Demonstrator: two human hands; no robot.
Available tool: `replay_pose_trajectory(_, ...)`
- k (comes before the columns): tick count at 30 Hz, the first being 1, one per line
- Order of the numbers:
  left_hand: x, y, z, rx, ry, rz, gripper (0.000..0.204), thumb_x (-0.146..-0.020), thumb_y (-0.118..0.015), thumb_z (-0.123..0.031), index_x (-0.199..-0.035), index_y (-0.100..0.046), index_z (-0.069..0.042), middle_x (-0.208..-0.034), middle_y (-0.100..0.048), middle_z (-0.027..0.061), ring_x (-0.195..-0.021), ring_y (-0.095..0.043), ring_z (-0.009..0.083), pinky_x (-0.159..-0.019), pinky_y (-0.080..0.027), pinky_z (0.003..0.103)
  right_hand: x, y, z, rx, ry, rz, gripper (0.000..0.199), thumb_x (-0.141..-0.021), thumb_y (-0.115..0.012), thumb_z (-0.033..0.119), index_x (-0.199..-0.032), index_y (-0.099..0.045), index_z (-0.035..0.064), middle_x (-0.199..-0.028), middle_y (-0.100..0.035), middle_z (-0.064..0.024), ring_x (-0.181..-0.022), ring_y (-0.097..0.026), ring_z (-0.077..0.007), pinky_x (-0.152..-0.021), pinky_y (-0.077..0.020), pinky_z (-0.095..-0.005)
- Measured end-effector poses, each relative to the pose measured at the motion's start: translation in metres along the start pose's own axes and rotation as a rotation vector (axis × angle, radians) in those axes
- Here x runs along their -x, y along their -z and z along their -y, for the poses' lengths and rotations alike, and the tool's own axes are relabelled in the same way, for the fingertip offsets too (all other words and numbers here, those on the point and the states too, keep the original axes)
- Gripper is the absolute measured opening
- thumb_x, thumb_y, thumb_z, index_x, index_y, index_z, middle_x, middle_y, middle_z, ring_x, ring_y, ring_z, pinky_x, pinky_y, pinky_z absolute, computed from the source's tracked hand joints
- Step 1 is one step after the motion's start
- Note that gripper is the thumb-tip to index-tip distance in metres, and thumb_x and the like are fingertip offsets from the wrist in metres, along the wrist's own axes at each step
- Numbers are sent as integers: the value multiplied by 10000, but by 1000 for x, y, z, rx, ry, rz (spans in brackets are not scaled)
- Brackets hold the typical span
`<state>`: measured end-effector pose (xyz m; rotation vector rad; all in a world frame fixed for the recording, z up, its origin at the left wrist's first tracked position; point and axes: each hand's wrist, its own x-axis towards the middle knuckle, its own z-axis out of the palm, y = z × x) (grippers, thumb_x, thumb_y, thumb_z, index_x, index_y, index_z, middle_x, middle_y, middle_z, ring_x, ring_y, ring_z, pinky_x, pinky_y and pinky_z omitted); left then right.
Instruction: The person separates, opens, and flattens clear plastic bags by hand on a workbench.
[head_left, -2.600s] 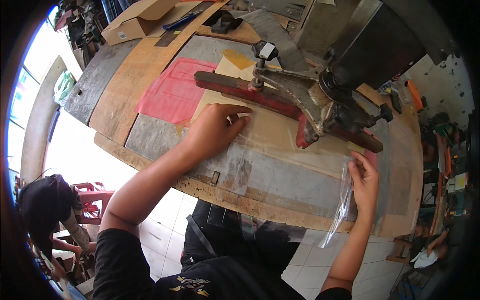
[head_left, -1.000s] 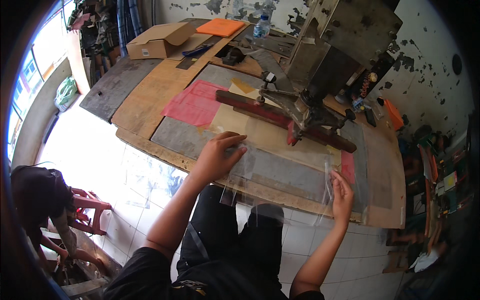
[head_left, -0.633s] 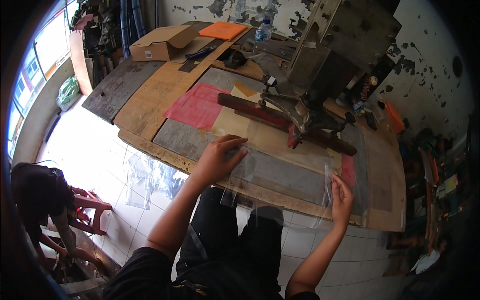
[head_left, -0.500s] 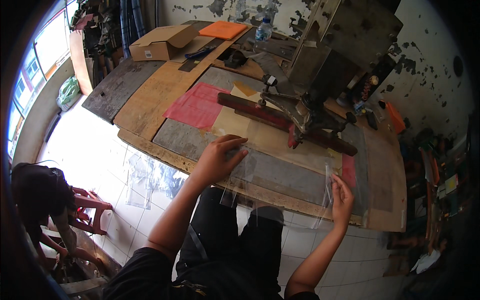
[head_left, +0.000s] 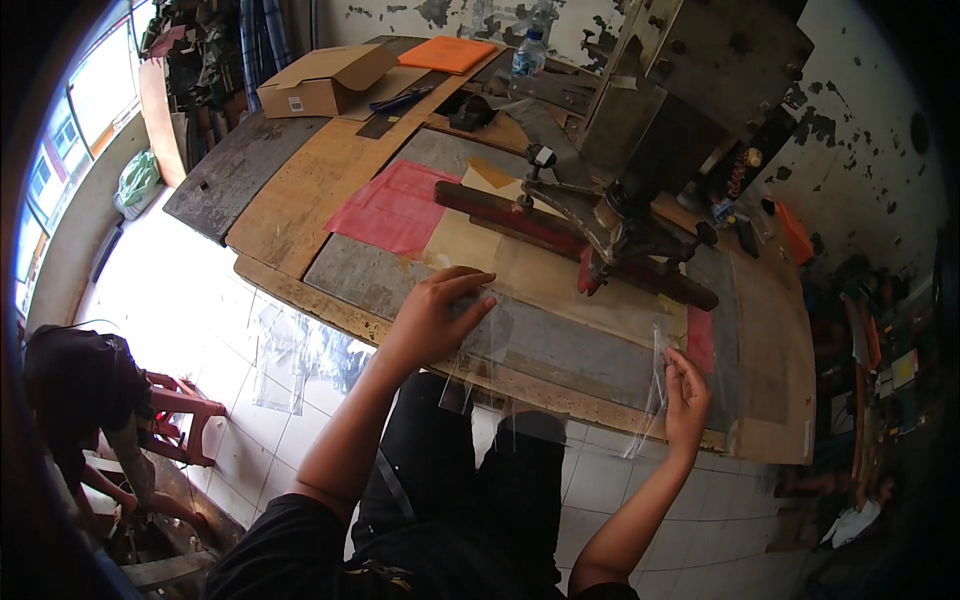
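A clear plastic sheet hangs over the front edge of the worktable, stretched between my two hands. My left hand rests on its left part, thumb and fingers stretched out and apart. At the sheet's right edge, my right hand pinches the film between thumb and fingers. Beyond both hands, the long dark-red bar of a press stands above a beige sheet on the table. How far the film reaches under the bar is hard to see.
Pink sheeting lies left of the bar. Farther back are a cardboard box, an orange folder and a water bottle. Clear plastic sheets lie on the floor at left. Another person bends near a red stool.
Both hands hold nearly the same place. The view has shifted very slightly; the film's loose lower edge at the right has moved a little.
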<state>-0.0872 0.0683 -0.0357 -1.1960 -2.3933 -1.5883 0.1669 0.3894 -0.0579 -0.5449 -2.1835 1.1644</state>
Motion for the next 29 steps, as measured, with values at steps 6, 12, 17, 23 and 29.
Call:
replay_pose_trajectory(6, 1, 1, -1, -5, 11, 3, 348, -972, -732, -233, -1241, -740, -12, -1250, -728, 190, -1164, -708, 359, -1019, -542, 424, 0, -1, 0, -7, -5, 2, 339, -1093, -621, 204, -1332, -673, -30, -1315, -698, -121, -1220, -644, -187, -1074, -482, -331)
replay_pose_trajectory(12, 1, 1, 0, -1, 9, 5, 353, -974, -732, -243, -1246, -740, -19, -1246, -728, 190, -1165, -706, 359, -1016, -543, 426, 0, -1, 1, -19, 14, 0, 335, -1093, -621, 205, -1330, -676, -26, -1316, -696, -116, -1216, -640, -182, -1067, -484, -327)
replay_pose_trajectory(17, 1, 1, 2, 0, -2, 9, 353, -971, -735, -239, -1249, -739, -20, -1242, -728, 191, -1153, -712, 356, -1005, -548, 423, 0, 0, -1, -26, 12, -2, 295, -1073, -635, 135, -1311, -681, -32, -1318, -658, -116, -1213, -651, -196, -1048, -513, -323)
replay_pose_trajectory(23, 1, 0, 3, 7, -19, -7, 348, -969, -738, -229, -1244, -738, -15, -1239, -728, 190, -1152, -713, 353, -1003, -549, 423, 0, 0, -8, -74, -24, -5, 310, -1072, -638, 135, -1327, -674, -38, -1322, -673, -108, -1204, -653, -185, -1053, -504, -318)
replay_pose_trajectory(29, 3, 2, 7, 36, 25, 23, 341, -962, -745, -222, -1259, -742, -53, -1247, -726, 191, -1164, -715, 334, -1011, -547, 402, -6, -2, 8, -32, -38, -9, 385, -1057, -674, 179, -1384, -643, -21, -1341, -682, -115, -1224, -649, -197, -1070, -488, -322)
